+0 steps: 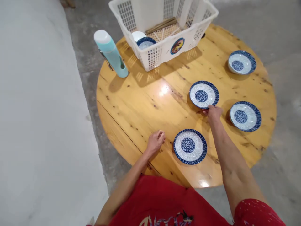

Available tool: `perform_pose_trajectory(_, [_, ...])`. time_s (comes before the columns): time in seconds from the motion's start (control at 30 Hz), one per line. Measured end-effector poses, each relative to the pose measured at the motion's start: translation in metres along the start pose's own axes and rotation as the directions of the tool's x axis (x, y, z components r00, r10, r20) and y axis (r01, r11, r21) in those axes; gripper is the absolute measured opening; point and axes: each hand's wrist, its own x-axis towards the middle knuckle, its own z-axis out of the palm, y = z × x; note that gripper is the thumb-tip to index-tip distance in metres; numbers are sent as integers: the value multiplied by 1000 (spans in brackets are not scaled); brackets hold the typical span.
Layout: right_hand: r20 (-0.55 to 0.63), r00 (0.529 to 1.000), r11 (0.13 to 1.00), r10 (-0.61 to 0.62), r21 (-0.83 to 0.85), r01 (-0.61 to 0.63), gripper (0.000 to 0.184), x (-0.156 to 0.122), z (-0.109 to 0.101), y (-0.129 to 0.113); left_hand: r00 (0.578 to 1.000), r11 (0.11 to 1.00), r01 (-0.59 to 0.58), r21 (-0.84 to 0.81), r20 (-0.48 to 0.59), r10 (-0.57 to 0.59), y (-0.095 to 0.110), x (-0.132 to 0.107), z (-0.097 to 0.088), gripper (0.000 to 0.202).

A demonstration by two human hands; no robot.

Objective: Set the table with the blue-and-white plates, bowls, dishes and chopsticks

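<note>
Several blue-and-white patterned plates lie on a round wooden table point(145, 103). My right hand point(213, 113) reaches forward and its fingers close on the near rim of the middle plate point(204, 94), which rests flat on the table. My left hand point(156, 141) lies on the table in a loose fist with nothing in it, just left of the nearest plate point(190, 146). Two more plates sit at the right point(245, 115) and the far right point(241, 62).
A white plastic basket point(164, 47) stands at the table's far side with a blue-rimmed dish point(145, 42), a white bowl and chopsticks inside. A teal bottle point(111, 53) stands at the far left edge. A pale wall runs along the left; concrete floor surrounds the table.
</note>
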Motion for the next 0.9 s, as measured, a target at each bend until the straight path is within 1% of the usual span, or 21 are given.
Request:
perform_pose_trajectory(0.1, [-12, 1000, 1000, -16, -27, 15, 13, -2, 2, 4, 1000, 1000, -7, -8, -28, 6, 1, 4, -3, 27])
perform_pose_trajectory(0.2, [16, 1000, 998, -25, -57, 26, 14, -20, 2, 7, 999, 999, -22, -37, -48, 20, 3, 11, -7, 26])
perform_pose_trajectory(0.3, [119, 991, 993, -60, -89, 71, 12, -50, 7, 12, 998, 994, -31, -106, -52, 26, 3, 18, -12, 23])
perform_pose_trajectory(0.4, [253, 963, 989, -93, -91, 120, 10, -89, 22, 18, 995, 980, -13, -198, -99, -6, 2, 26, -24, 23])
perform_pose_trajectory(0.47, [363, 925, 984, -117, -82, 157, 12, -115, 38, 20, 987, 965, -8, -262, -160, -35, 1, 33, -37, 27])
perform_pose_trajectory(0.53, [480, 868, 979, -131, -74, 188, 15, -141, 60, 21, 976, 955, -34, -293, -217, -32, -1, 39, -55, 31])
perform_pose_trajectory(0.57, [523, 843, 978, -130, -71, 195, 16, -153, 71, 21, 969, 955, -55, -290, -246, -19, -2, 42, -65, 32])
perform_pose_trajectory(0.63, [573, 810, 978, -128, -63, 199, 16, -174, 96, 21, 949, 962, -93, -257, -317, 7, -5, 47, -86, 32])
perform_pose_trajectory(0.73, [601, 790, 981, -122, -46, 186, 15, -198, 129, 21, 911, 972, -100, -210, -412, 5, -12, 52, -116, 32])
perform_pose_trajectory(0.8, [607, 788, 984, -104, -50, 169, 13, -208, 148, 22, 898, 977, -87, -197, -440, -8, -17, 55, -133, 30])
perform_pose_trajectory(0.9, [604, 793, 986, -78, -71, 152, 10, -218, 170, 24, 886, 981, -75, -181, -464, -18, -24, 61, -153, 28])
